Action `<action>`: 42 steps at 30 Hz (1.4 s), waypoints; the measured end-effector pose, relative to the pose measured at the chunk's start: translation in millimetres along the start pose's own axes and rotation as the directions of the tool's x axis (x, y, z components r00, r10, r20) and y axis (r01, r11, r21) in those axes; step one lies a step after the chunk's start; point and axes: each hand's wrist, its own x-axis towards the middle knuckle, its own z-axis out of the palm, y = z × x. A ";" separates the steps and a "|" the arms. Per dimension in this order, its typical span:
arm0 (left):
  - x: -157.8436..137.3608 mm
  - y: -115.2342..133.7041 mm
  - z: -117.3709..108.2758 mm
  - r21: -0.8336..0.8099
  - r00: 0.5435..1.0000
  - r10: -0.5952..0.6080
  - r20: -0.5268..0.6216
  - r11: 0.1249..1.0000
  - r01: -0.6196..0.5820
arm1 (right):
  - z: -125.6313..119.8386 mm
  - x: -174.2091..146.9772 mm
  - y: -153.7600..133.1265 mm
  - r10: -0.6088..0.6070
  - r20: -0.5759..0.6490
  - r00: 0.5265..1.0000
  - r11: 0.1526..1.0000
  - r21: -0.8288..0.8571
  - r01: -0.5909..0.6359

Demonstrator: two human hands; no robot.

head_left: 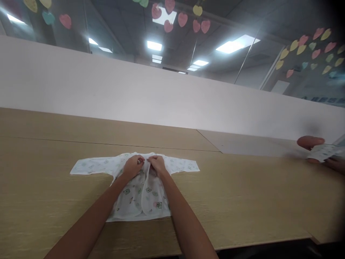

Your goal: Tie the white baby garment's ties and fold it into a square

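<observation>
A small white baby shirt printed with little green and pink figures lies spread on the table, its sleeves stretched out to both sides. Its front parts down the middle, with one edge curving over the other panel near the hem. At the neckline my left hand pinches the cloth left of the front opening. Just across from it, my right hand has its fingers closed on the other front edge. The two sets of fingertips are close together; any fastener between them is too small to make out.
The wood-toned table runs under everything, with a grey panel at its back right. Behind stands a low white wall below glass with paper hearts. At far right, another person's hand holds a patterned white cloth.
</observation>
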 end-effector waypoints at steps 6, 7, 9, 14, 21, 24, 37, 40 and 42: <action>-2.7 3.7 -2.7 -0.065 1.000 0.000 0.009 0.998 0.001 | -0.7 -3.8 -1.5 -0.020 -0.002 1.000 1.000 -0.005 0.020; -3.1 4.2 -3.1 -0.074 1.000 -0.003 0.012 0.997 0.004 | -1.3 -4.1 -1.3 -0.026 0.006 1.000 1.000 -0.012 0.026; -3.6 4.6 -3.7 -0.089 1.000 -0.004 0.012 0.996 0.005 | -2.2 -4.0 -0.8 -0.035 0.023 0.999 0.999 -0.023 0.035; -3.1 2.8 -3.3 -0.116 1.000 -0.010 0.005 0.993 0.011 | -3.1 -2.9 0.0 -0.052 0.048 0.997 0.998 -0.042 0.054; -4.6 2.0 -4.1 -0.210 0.999 -0.006 -0.044 0.978 -0.004 | -3.1 -4.5 -2.0 -0.045 0.085 0.995 0.998 -0.045 0.049; -4.8 1.8 -4.8 -0.236 0.998 -0.040 -0.040 0.971 0.029 | -2.7 -4.6 0.4 -0.104 0.102 0.989 0.993 -0.053 0.110; -5.5 0.8 -4.0 -0.209 0.998 -0.037 -0.043 0.977 0.027 | 0.7 -2.9 2.7 -0.117 0.066 0.991 0.987 -0.103 0.123; -4.8 -0.2 -2.4 -0.191 0.998 -0.028 -0.061 0.981 0.016 | 2.5 -1.6 2.7 -0.165 0.028 0.986 0.964 -0.206 0.167; -4.4 -0.6 -1.5 -0.161 0.997 -0.015 -0.078 0.987 0.002 | 4.7 -0.6 3.2 -0.222 0.000 0.975 0.935 -0.284 0.213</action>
